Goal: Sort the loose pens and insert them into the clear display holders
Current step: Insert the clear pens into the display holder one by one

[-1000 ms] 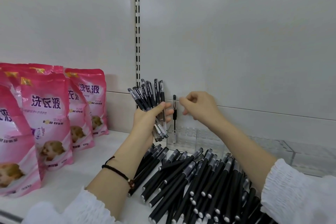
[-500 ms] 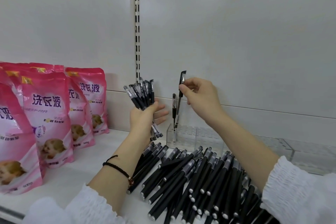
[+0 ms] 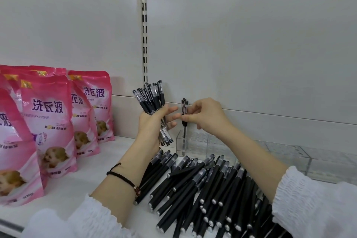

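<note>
My left hand [image 3: 152,127] grips a fanned bundle of clear black-capped pens [image 3: 151,100], held upright just left of the clear display holder [image 3: 197,144]. Two pens [image 3: 184,110] stand upright side by side in the holder's left end. My right hand [image 3: 205,115] pinches one of them at the grip with fingertips; which of the two I cannot tell. A large pile of loose black pens [image 3: 208,189] lies on the shelf in front of the holder, partly under my forearms.
Pink detergent pouches [image 3: 46,121] stand in rows at the left of the white shelf [image 3: 77,183]. More clear holders [image 3: 309,157] run to the right along the back panel. A slotted upright rail [image 3: 144,25] rises behind my left hand.
My right hand carried a pen from raised and tilted down into the holder beside the first pen. The left hand's bundle stayed about where it was.
</note>
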